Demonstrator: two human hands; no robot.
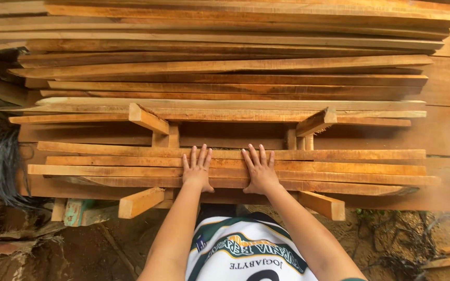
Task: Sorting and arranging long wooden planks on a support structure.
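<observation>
Hands (230, 169) flat on planks (339, 167) (stacked)

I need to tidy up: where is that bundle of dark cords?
In the head view, the dark cord bundle hangs at far left, beside the left ends of the planks under both hands.

Planks (298, 167): orange-tan, fine straight grain, darker brown at the edges. Cross battens (140, 202) under the planks: paler yellow-tan. Stack (235, 78) behind the planks: mixed honey and reddish brown. Shirt (246, 250) below the planks: white with dark green bands and yellow lettering trim. Bundle of strands (5, 166) left of the planks: dark grey-black. Ground (79, 255): dull brown.
</observation>
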